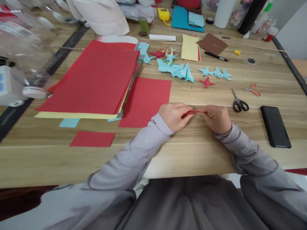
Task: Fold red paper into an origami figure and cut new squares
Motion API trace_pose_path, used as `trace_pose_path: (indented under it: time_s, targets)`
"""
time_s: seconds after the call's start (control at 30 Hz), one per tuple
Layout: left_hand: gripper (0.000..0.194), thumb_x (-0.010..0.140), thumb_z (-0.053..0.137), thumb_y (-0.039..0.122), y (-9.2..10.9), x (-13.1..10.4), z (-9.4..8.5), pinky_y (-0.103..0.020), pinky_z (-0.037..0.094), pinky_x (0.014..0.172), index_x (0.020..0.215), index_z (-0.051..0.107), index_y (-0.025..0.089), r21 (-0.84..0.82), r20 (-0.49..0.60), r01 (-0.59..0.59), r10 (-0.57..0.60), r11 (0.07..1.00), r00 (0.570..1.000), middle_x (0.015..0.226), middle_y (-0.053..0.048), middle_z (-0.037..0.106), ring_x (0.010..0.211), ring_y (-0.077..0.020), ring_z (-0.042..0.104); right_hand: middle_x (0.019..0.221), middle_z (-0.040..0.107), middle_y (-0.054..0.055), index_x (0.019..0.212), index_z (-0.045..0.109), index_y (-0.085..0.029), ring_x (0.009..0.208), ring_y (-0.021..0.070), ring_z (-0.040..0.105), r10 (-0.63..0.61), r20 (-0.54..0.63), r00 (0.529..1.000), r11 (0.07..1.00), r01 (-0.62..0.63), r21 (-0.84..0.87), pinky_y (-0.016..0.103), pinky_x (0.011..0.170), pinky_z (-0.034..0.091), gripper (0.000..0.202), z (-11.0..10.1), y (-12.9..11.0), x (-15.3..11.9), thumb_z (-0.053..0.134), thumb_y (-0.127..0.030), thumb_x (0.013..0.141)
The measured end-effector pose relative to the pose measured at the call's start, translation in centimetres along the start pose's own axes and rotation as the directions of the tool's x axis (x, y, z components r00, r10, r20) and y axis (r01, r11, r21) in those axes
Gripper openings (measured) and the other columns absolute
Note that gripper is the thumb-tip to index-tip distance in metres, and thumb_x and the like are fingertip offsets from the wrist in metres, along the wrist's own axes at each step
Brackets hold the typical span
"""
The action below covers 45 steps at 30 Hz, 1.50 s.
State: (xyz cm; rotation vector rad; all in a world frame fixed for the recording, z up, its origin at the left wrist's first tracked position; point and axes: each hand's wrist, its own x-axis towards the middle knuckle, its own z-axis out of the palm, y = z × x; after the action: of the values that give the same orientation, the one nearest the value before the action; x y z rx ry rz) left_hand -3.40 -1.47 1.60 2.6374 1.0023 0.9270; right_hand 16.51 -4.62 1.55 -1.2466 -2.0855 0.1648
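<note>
Both hands pinch a small folded piece of red paper (190,112) just above the wooden table. My left hand (174,115) is closed on its left end, and my right hand (217,117) grips the right end between thumb and fingers. Most of the folded paper is hidden by the fingers. Left of my left hand lies a flat red sheet (151,99). Beyond the hands sits a finished red paper crane (207,82), with a row of light blue paper cranes (217,72) behind it.
A stack of large red sheets (93,80) lies left, with a small red rectangle (93,139) in front. Black scissors (239,103), orange scissors (253,90) and a black phone (275,126) are on the right. Plastic bottles (28,60) stand far left.
</note>
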Motion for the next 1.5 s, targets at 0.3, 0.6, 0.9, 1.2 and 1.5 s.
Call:
trace_pose_path:
  time_s: [0.3, 0.6, 0.9, 1.2, 1.5]
  targets:
    - [0.02, 0.083, 0.061, 0.031, -0.53, 0.32, -0.48, -0.029, 0.054, 0.07, 0.087, 0.072, 0.015, -0.132, -0.004, 0.023, -0.024, 0.991, 1.0, 0.086, -0.008, 0.074, 0.077, -0.0182, 0.069, 0.064, 0.067, 0.003, 0.074, 0.069, -0.017, 0.059, 0.0139, 0.06, 0.048, 0.005, 0.999, 0.999, -0.048, 0.023, 0.025, 0.057, 0.045, 0.015, 0.13, 0.3, -0.01, 0.059, -0.023, 0.085]
    - [0.026, 0.09, 0.048, 0.028, -0.76, 0.17, -0.17, -0.027, 0.051, 0.065, 0.088, 0.071, 0.014, -0.097, 0.108, -0.052, 0.063, 0.994, 0.992, 0.083, -0.008, 0.072, 0.073, -0.017, 0.066, 0.085, 0.074, 0.005, 0.095, 0.068, -0.019, 0.075, 0.0154, 0.069, -0.112, 0.059, 0.992, 0.993, 0.109, 0.047, 0.025, 0.068, 0.052, 0.019, 0.83, -0.07, -0.34, 0.052, -0.028, 0.092]
    - [0.025, 0.09, 0.048, 0.028, -0.69, 0.25, -0.15, -0.026, 0.049, 0.065, 0.087, 0.071, 0.019, -0.108, 0.173, -0.01, 0.029, 0.994, 0.984, 0.083, -0.006, 0.072, 0.075, -0.0155, 0.066, 0.081, 0.073, 0.005, 0.088, 0.067, -0.018, 0.069, 0.0142, 0.066, -0.133, 0.132, 0.982, 0.991, 0.134, 0.0, 0.024, 0.065, 0.051, 0.027, 0.84, 0.0, -0.43, 0.042, -0.027, 0.096]
    - [0.024, 0.087, 0.053, 0.032, -0.1, 0.34, -0.63, -0.026, 0.05, 0.062, 0.082, 0.072, 0.018, -0.108, 0.115, 0.006, 0.006, 0.994, 0.993, 0.078, -0.005, 0.073, 0.07, -0.0158, 0.066, 0.078, 0.071, 0.005, 0.088, 0.065, -0.019, 0.069, 0.0159, 0.064, -0.195, 0.107, 0.975, 0.974, 0.205, -0.093, 0.025, 0.066, 0.049, 0.025, 0.33, -0.38, -0.28, 0.04, -0.019, 0.093]
    - [0.023, 0.081, 0.063, 0.035, -0.64, 0.31, -0.86, -0.031, 0.055, 0.071, 0.094, 0.072, 0.018, -0.156, -0.009, 0.06, -0.063, 0.986, 0.998, 0.092, -0.008, 0.075, 0.079, -0.0195, 0.07, 0.073, 0.069, 0.006, 0.09, 0.066, -0.017, 0.065, 0.0155, 0.062, -0.119, -0.018, 0.993, 0.984, 0.115, -0.134, 0.025, 0.061, 0.046, 0.026, 0.0, -0.55, -0.04, 0.043, -0.028, 0.095]
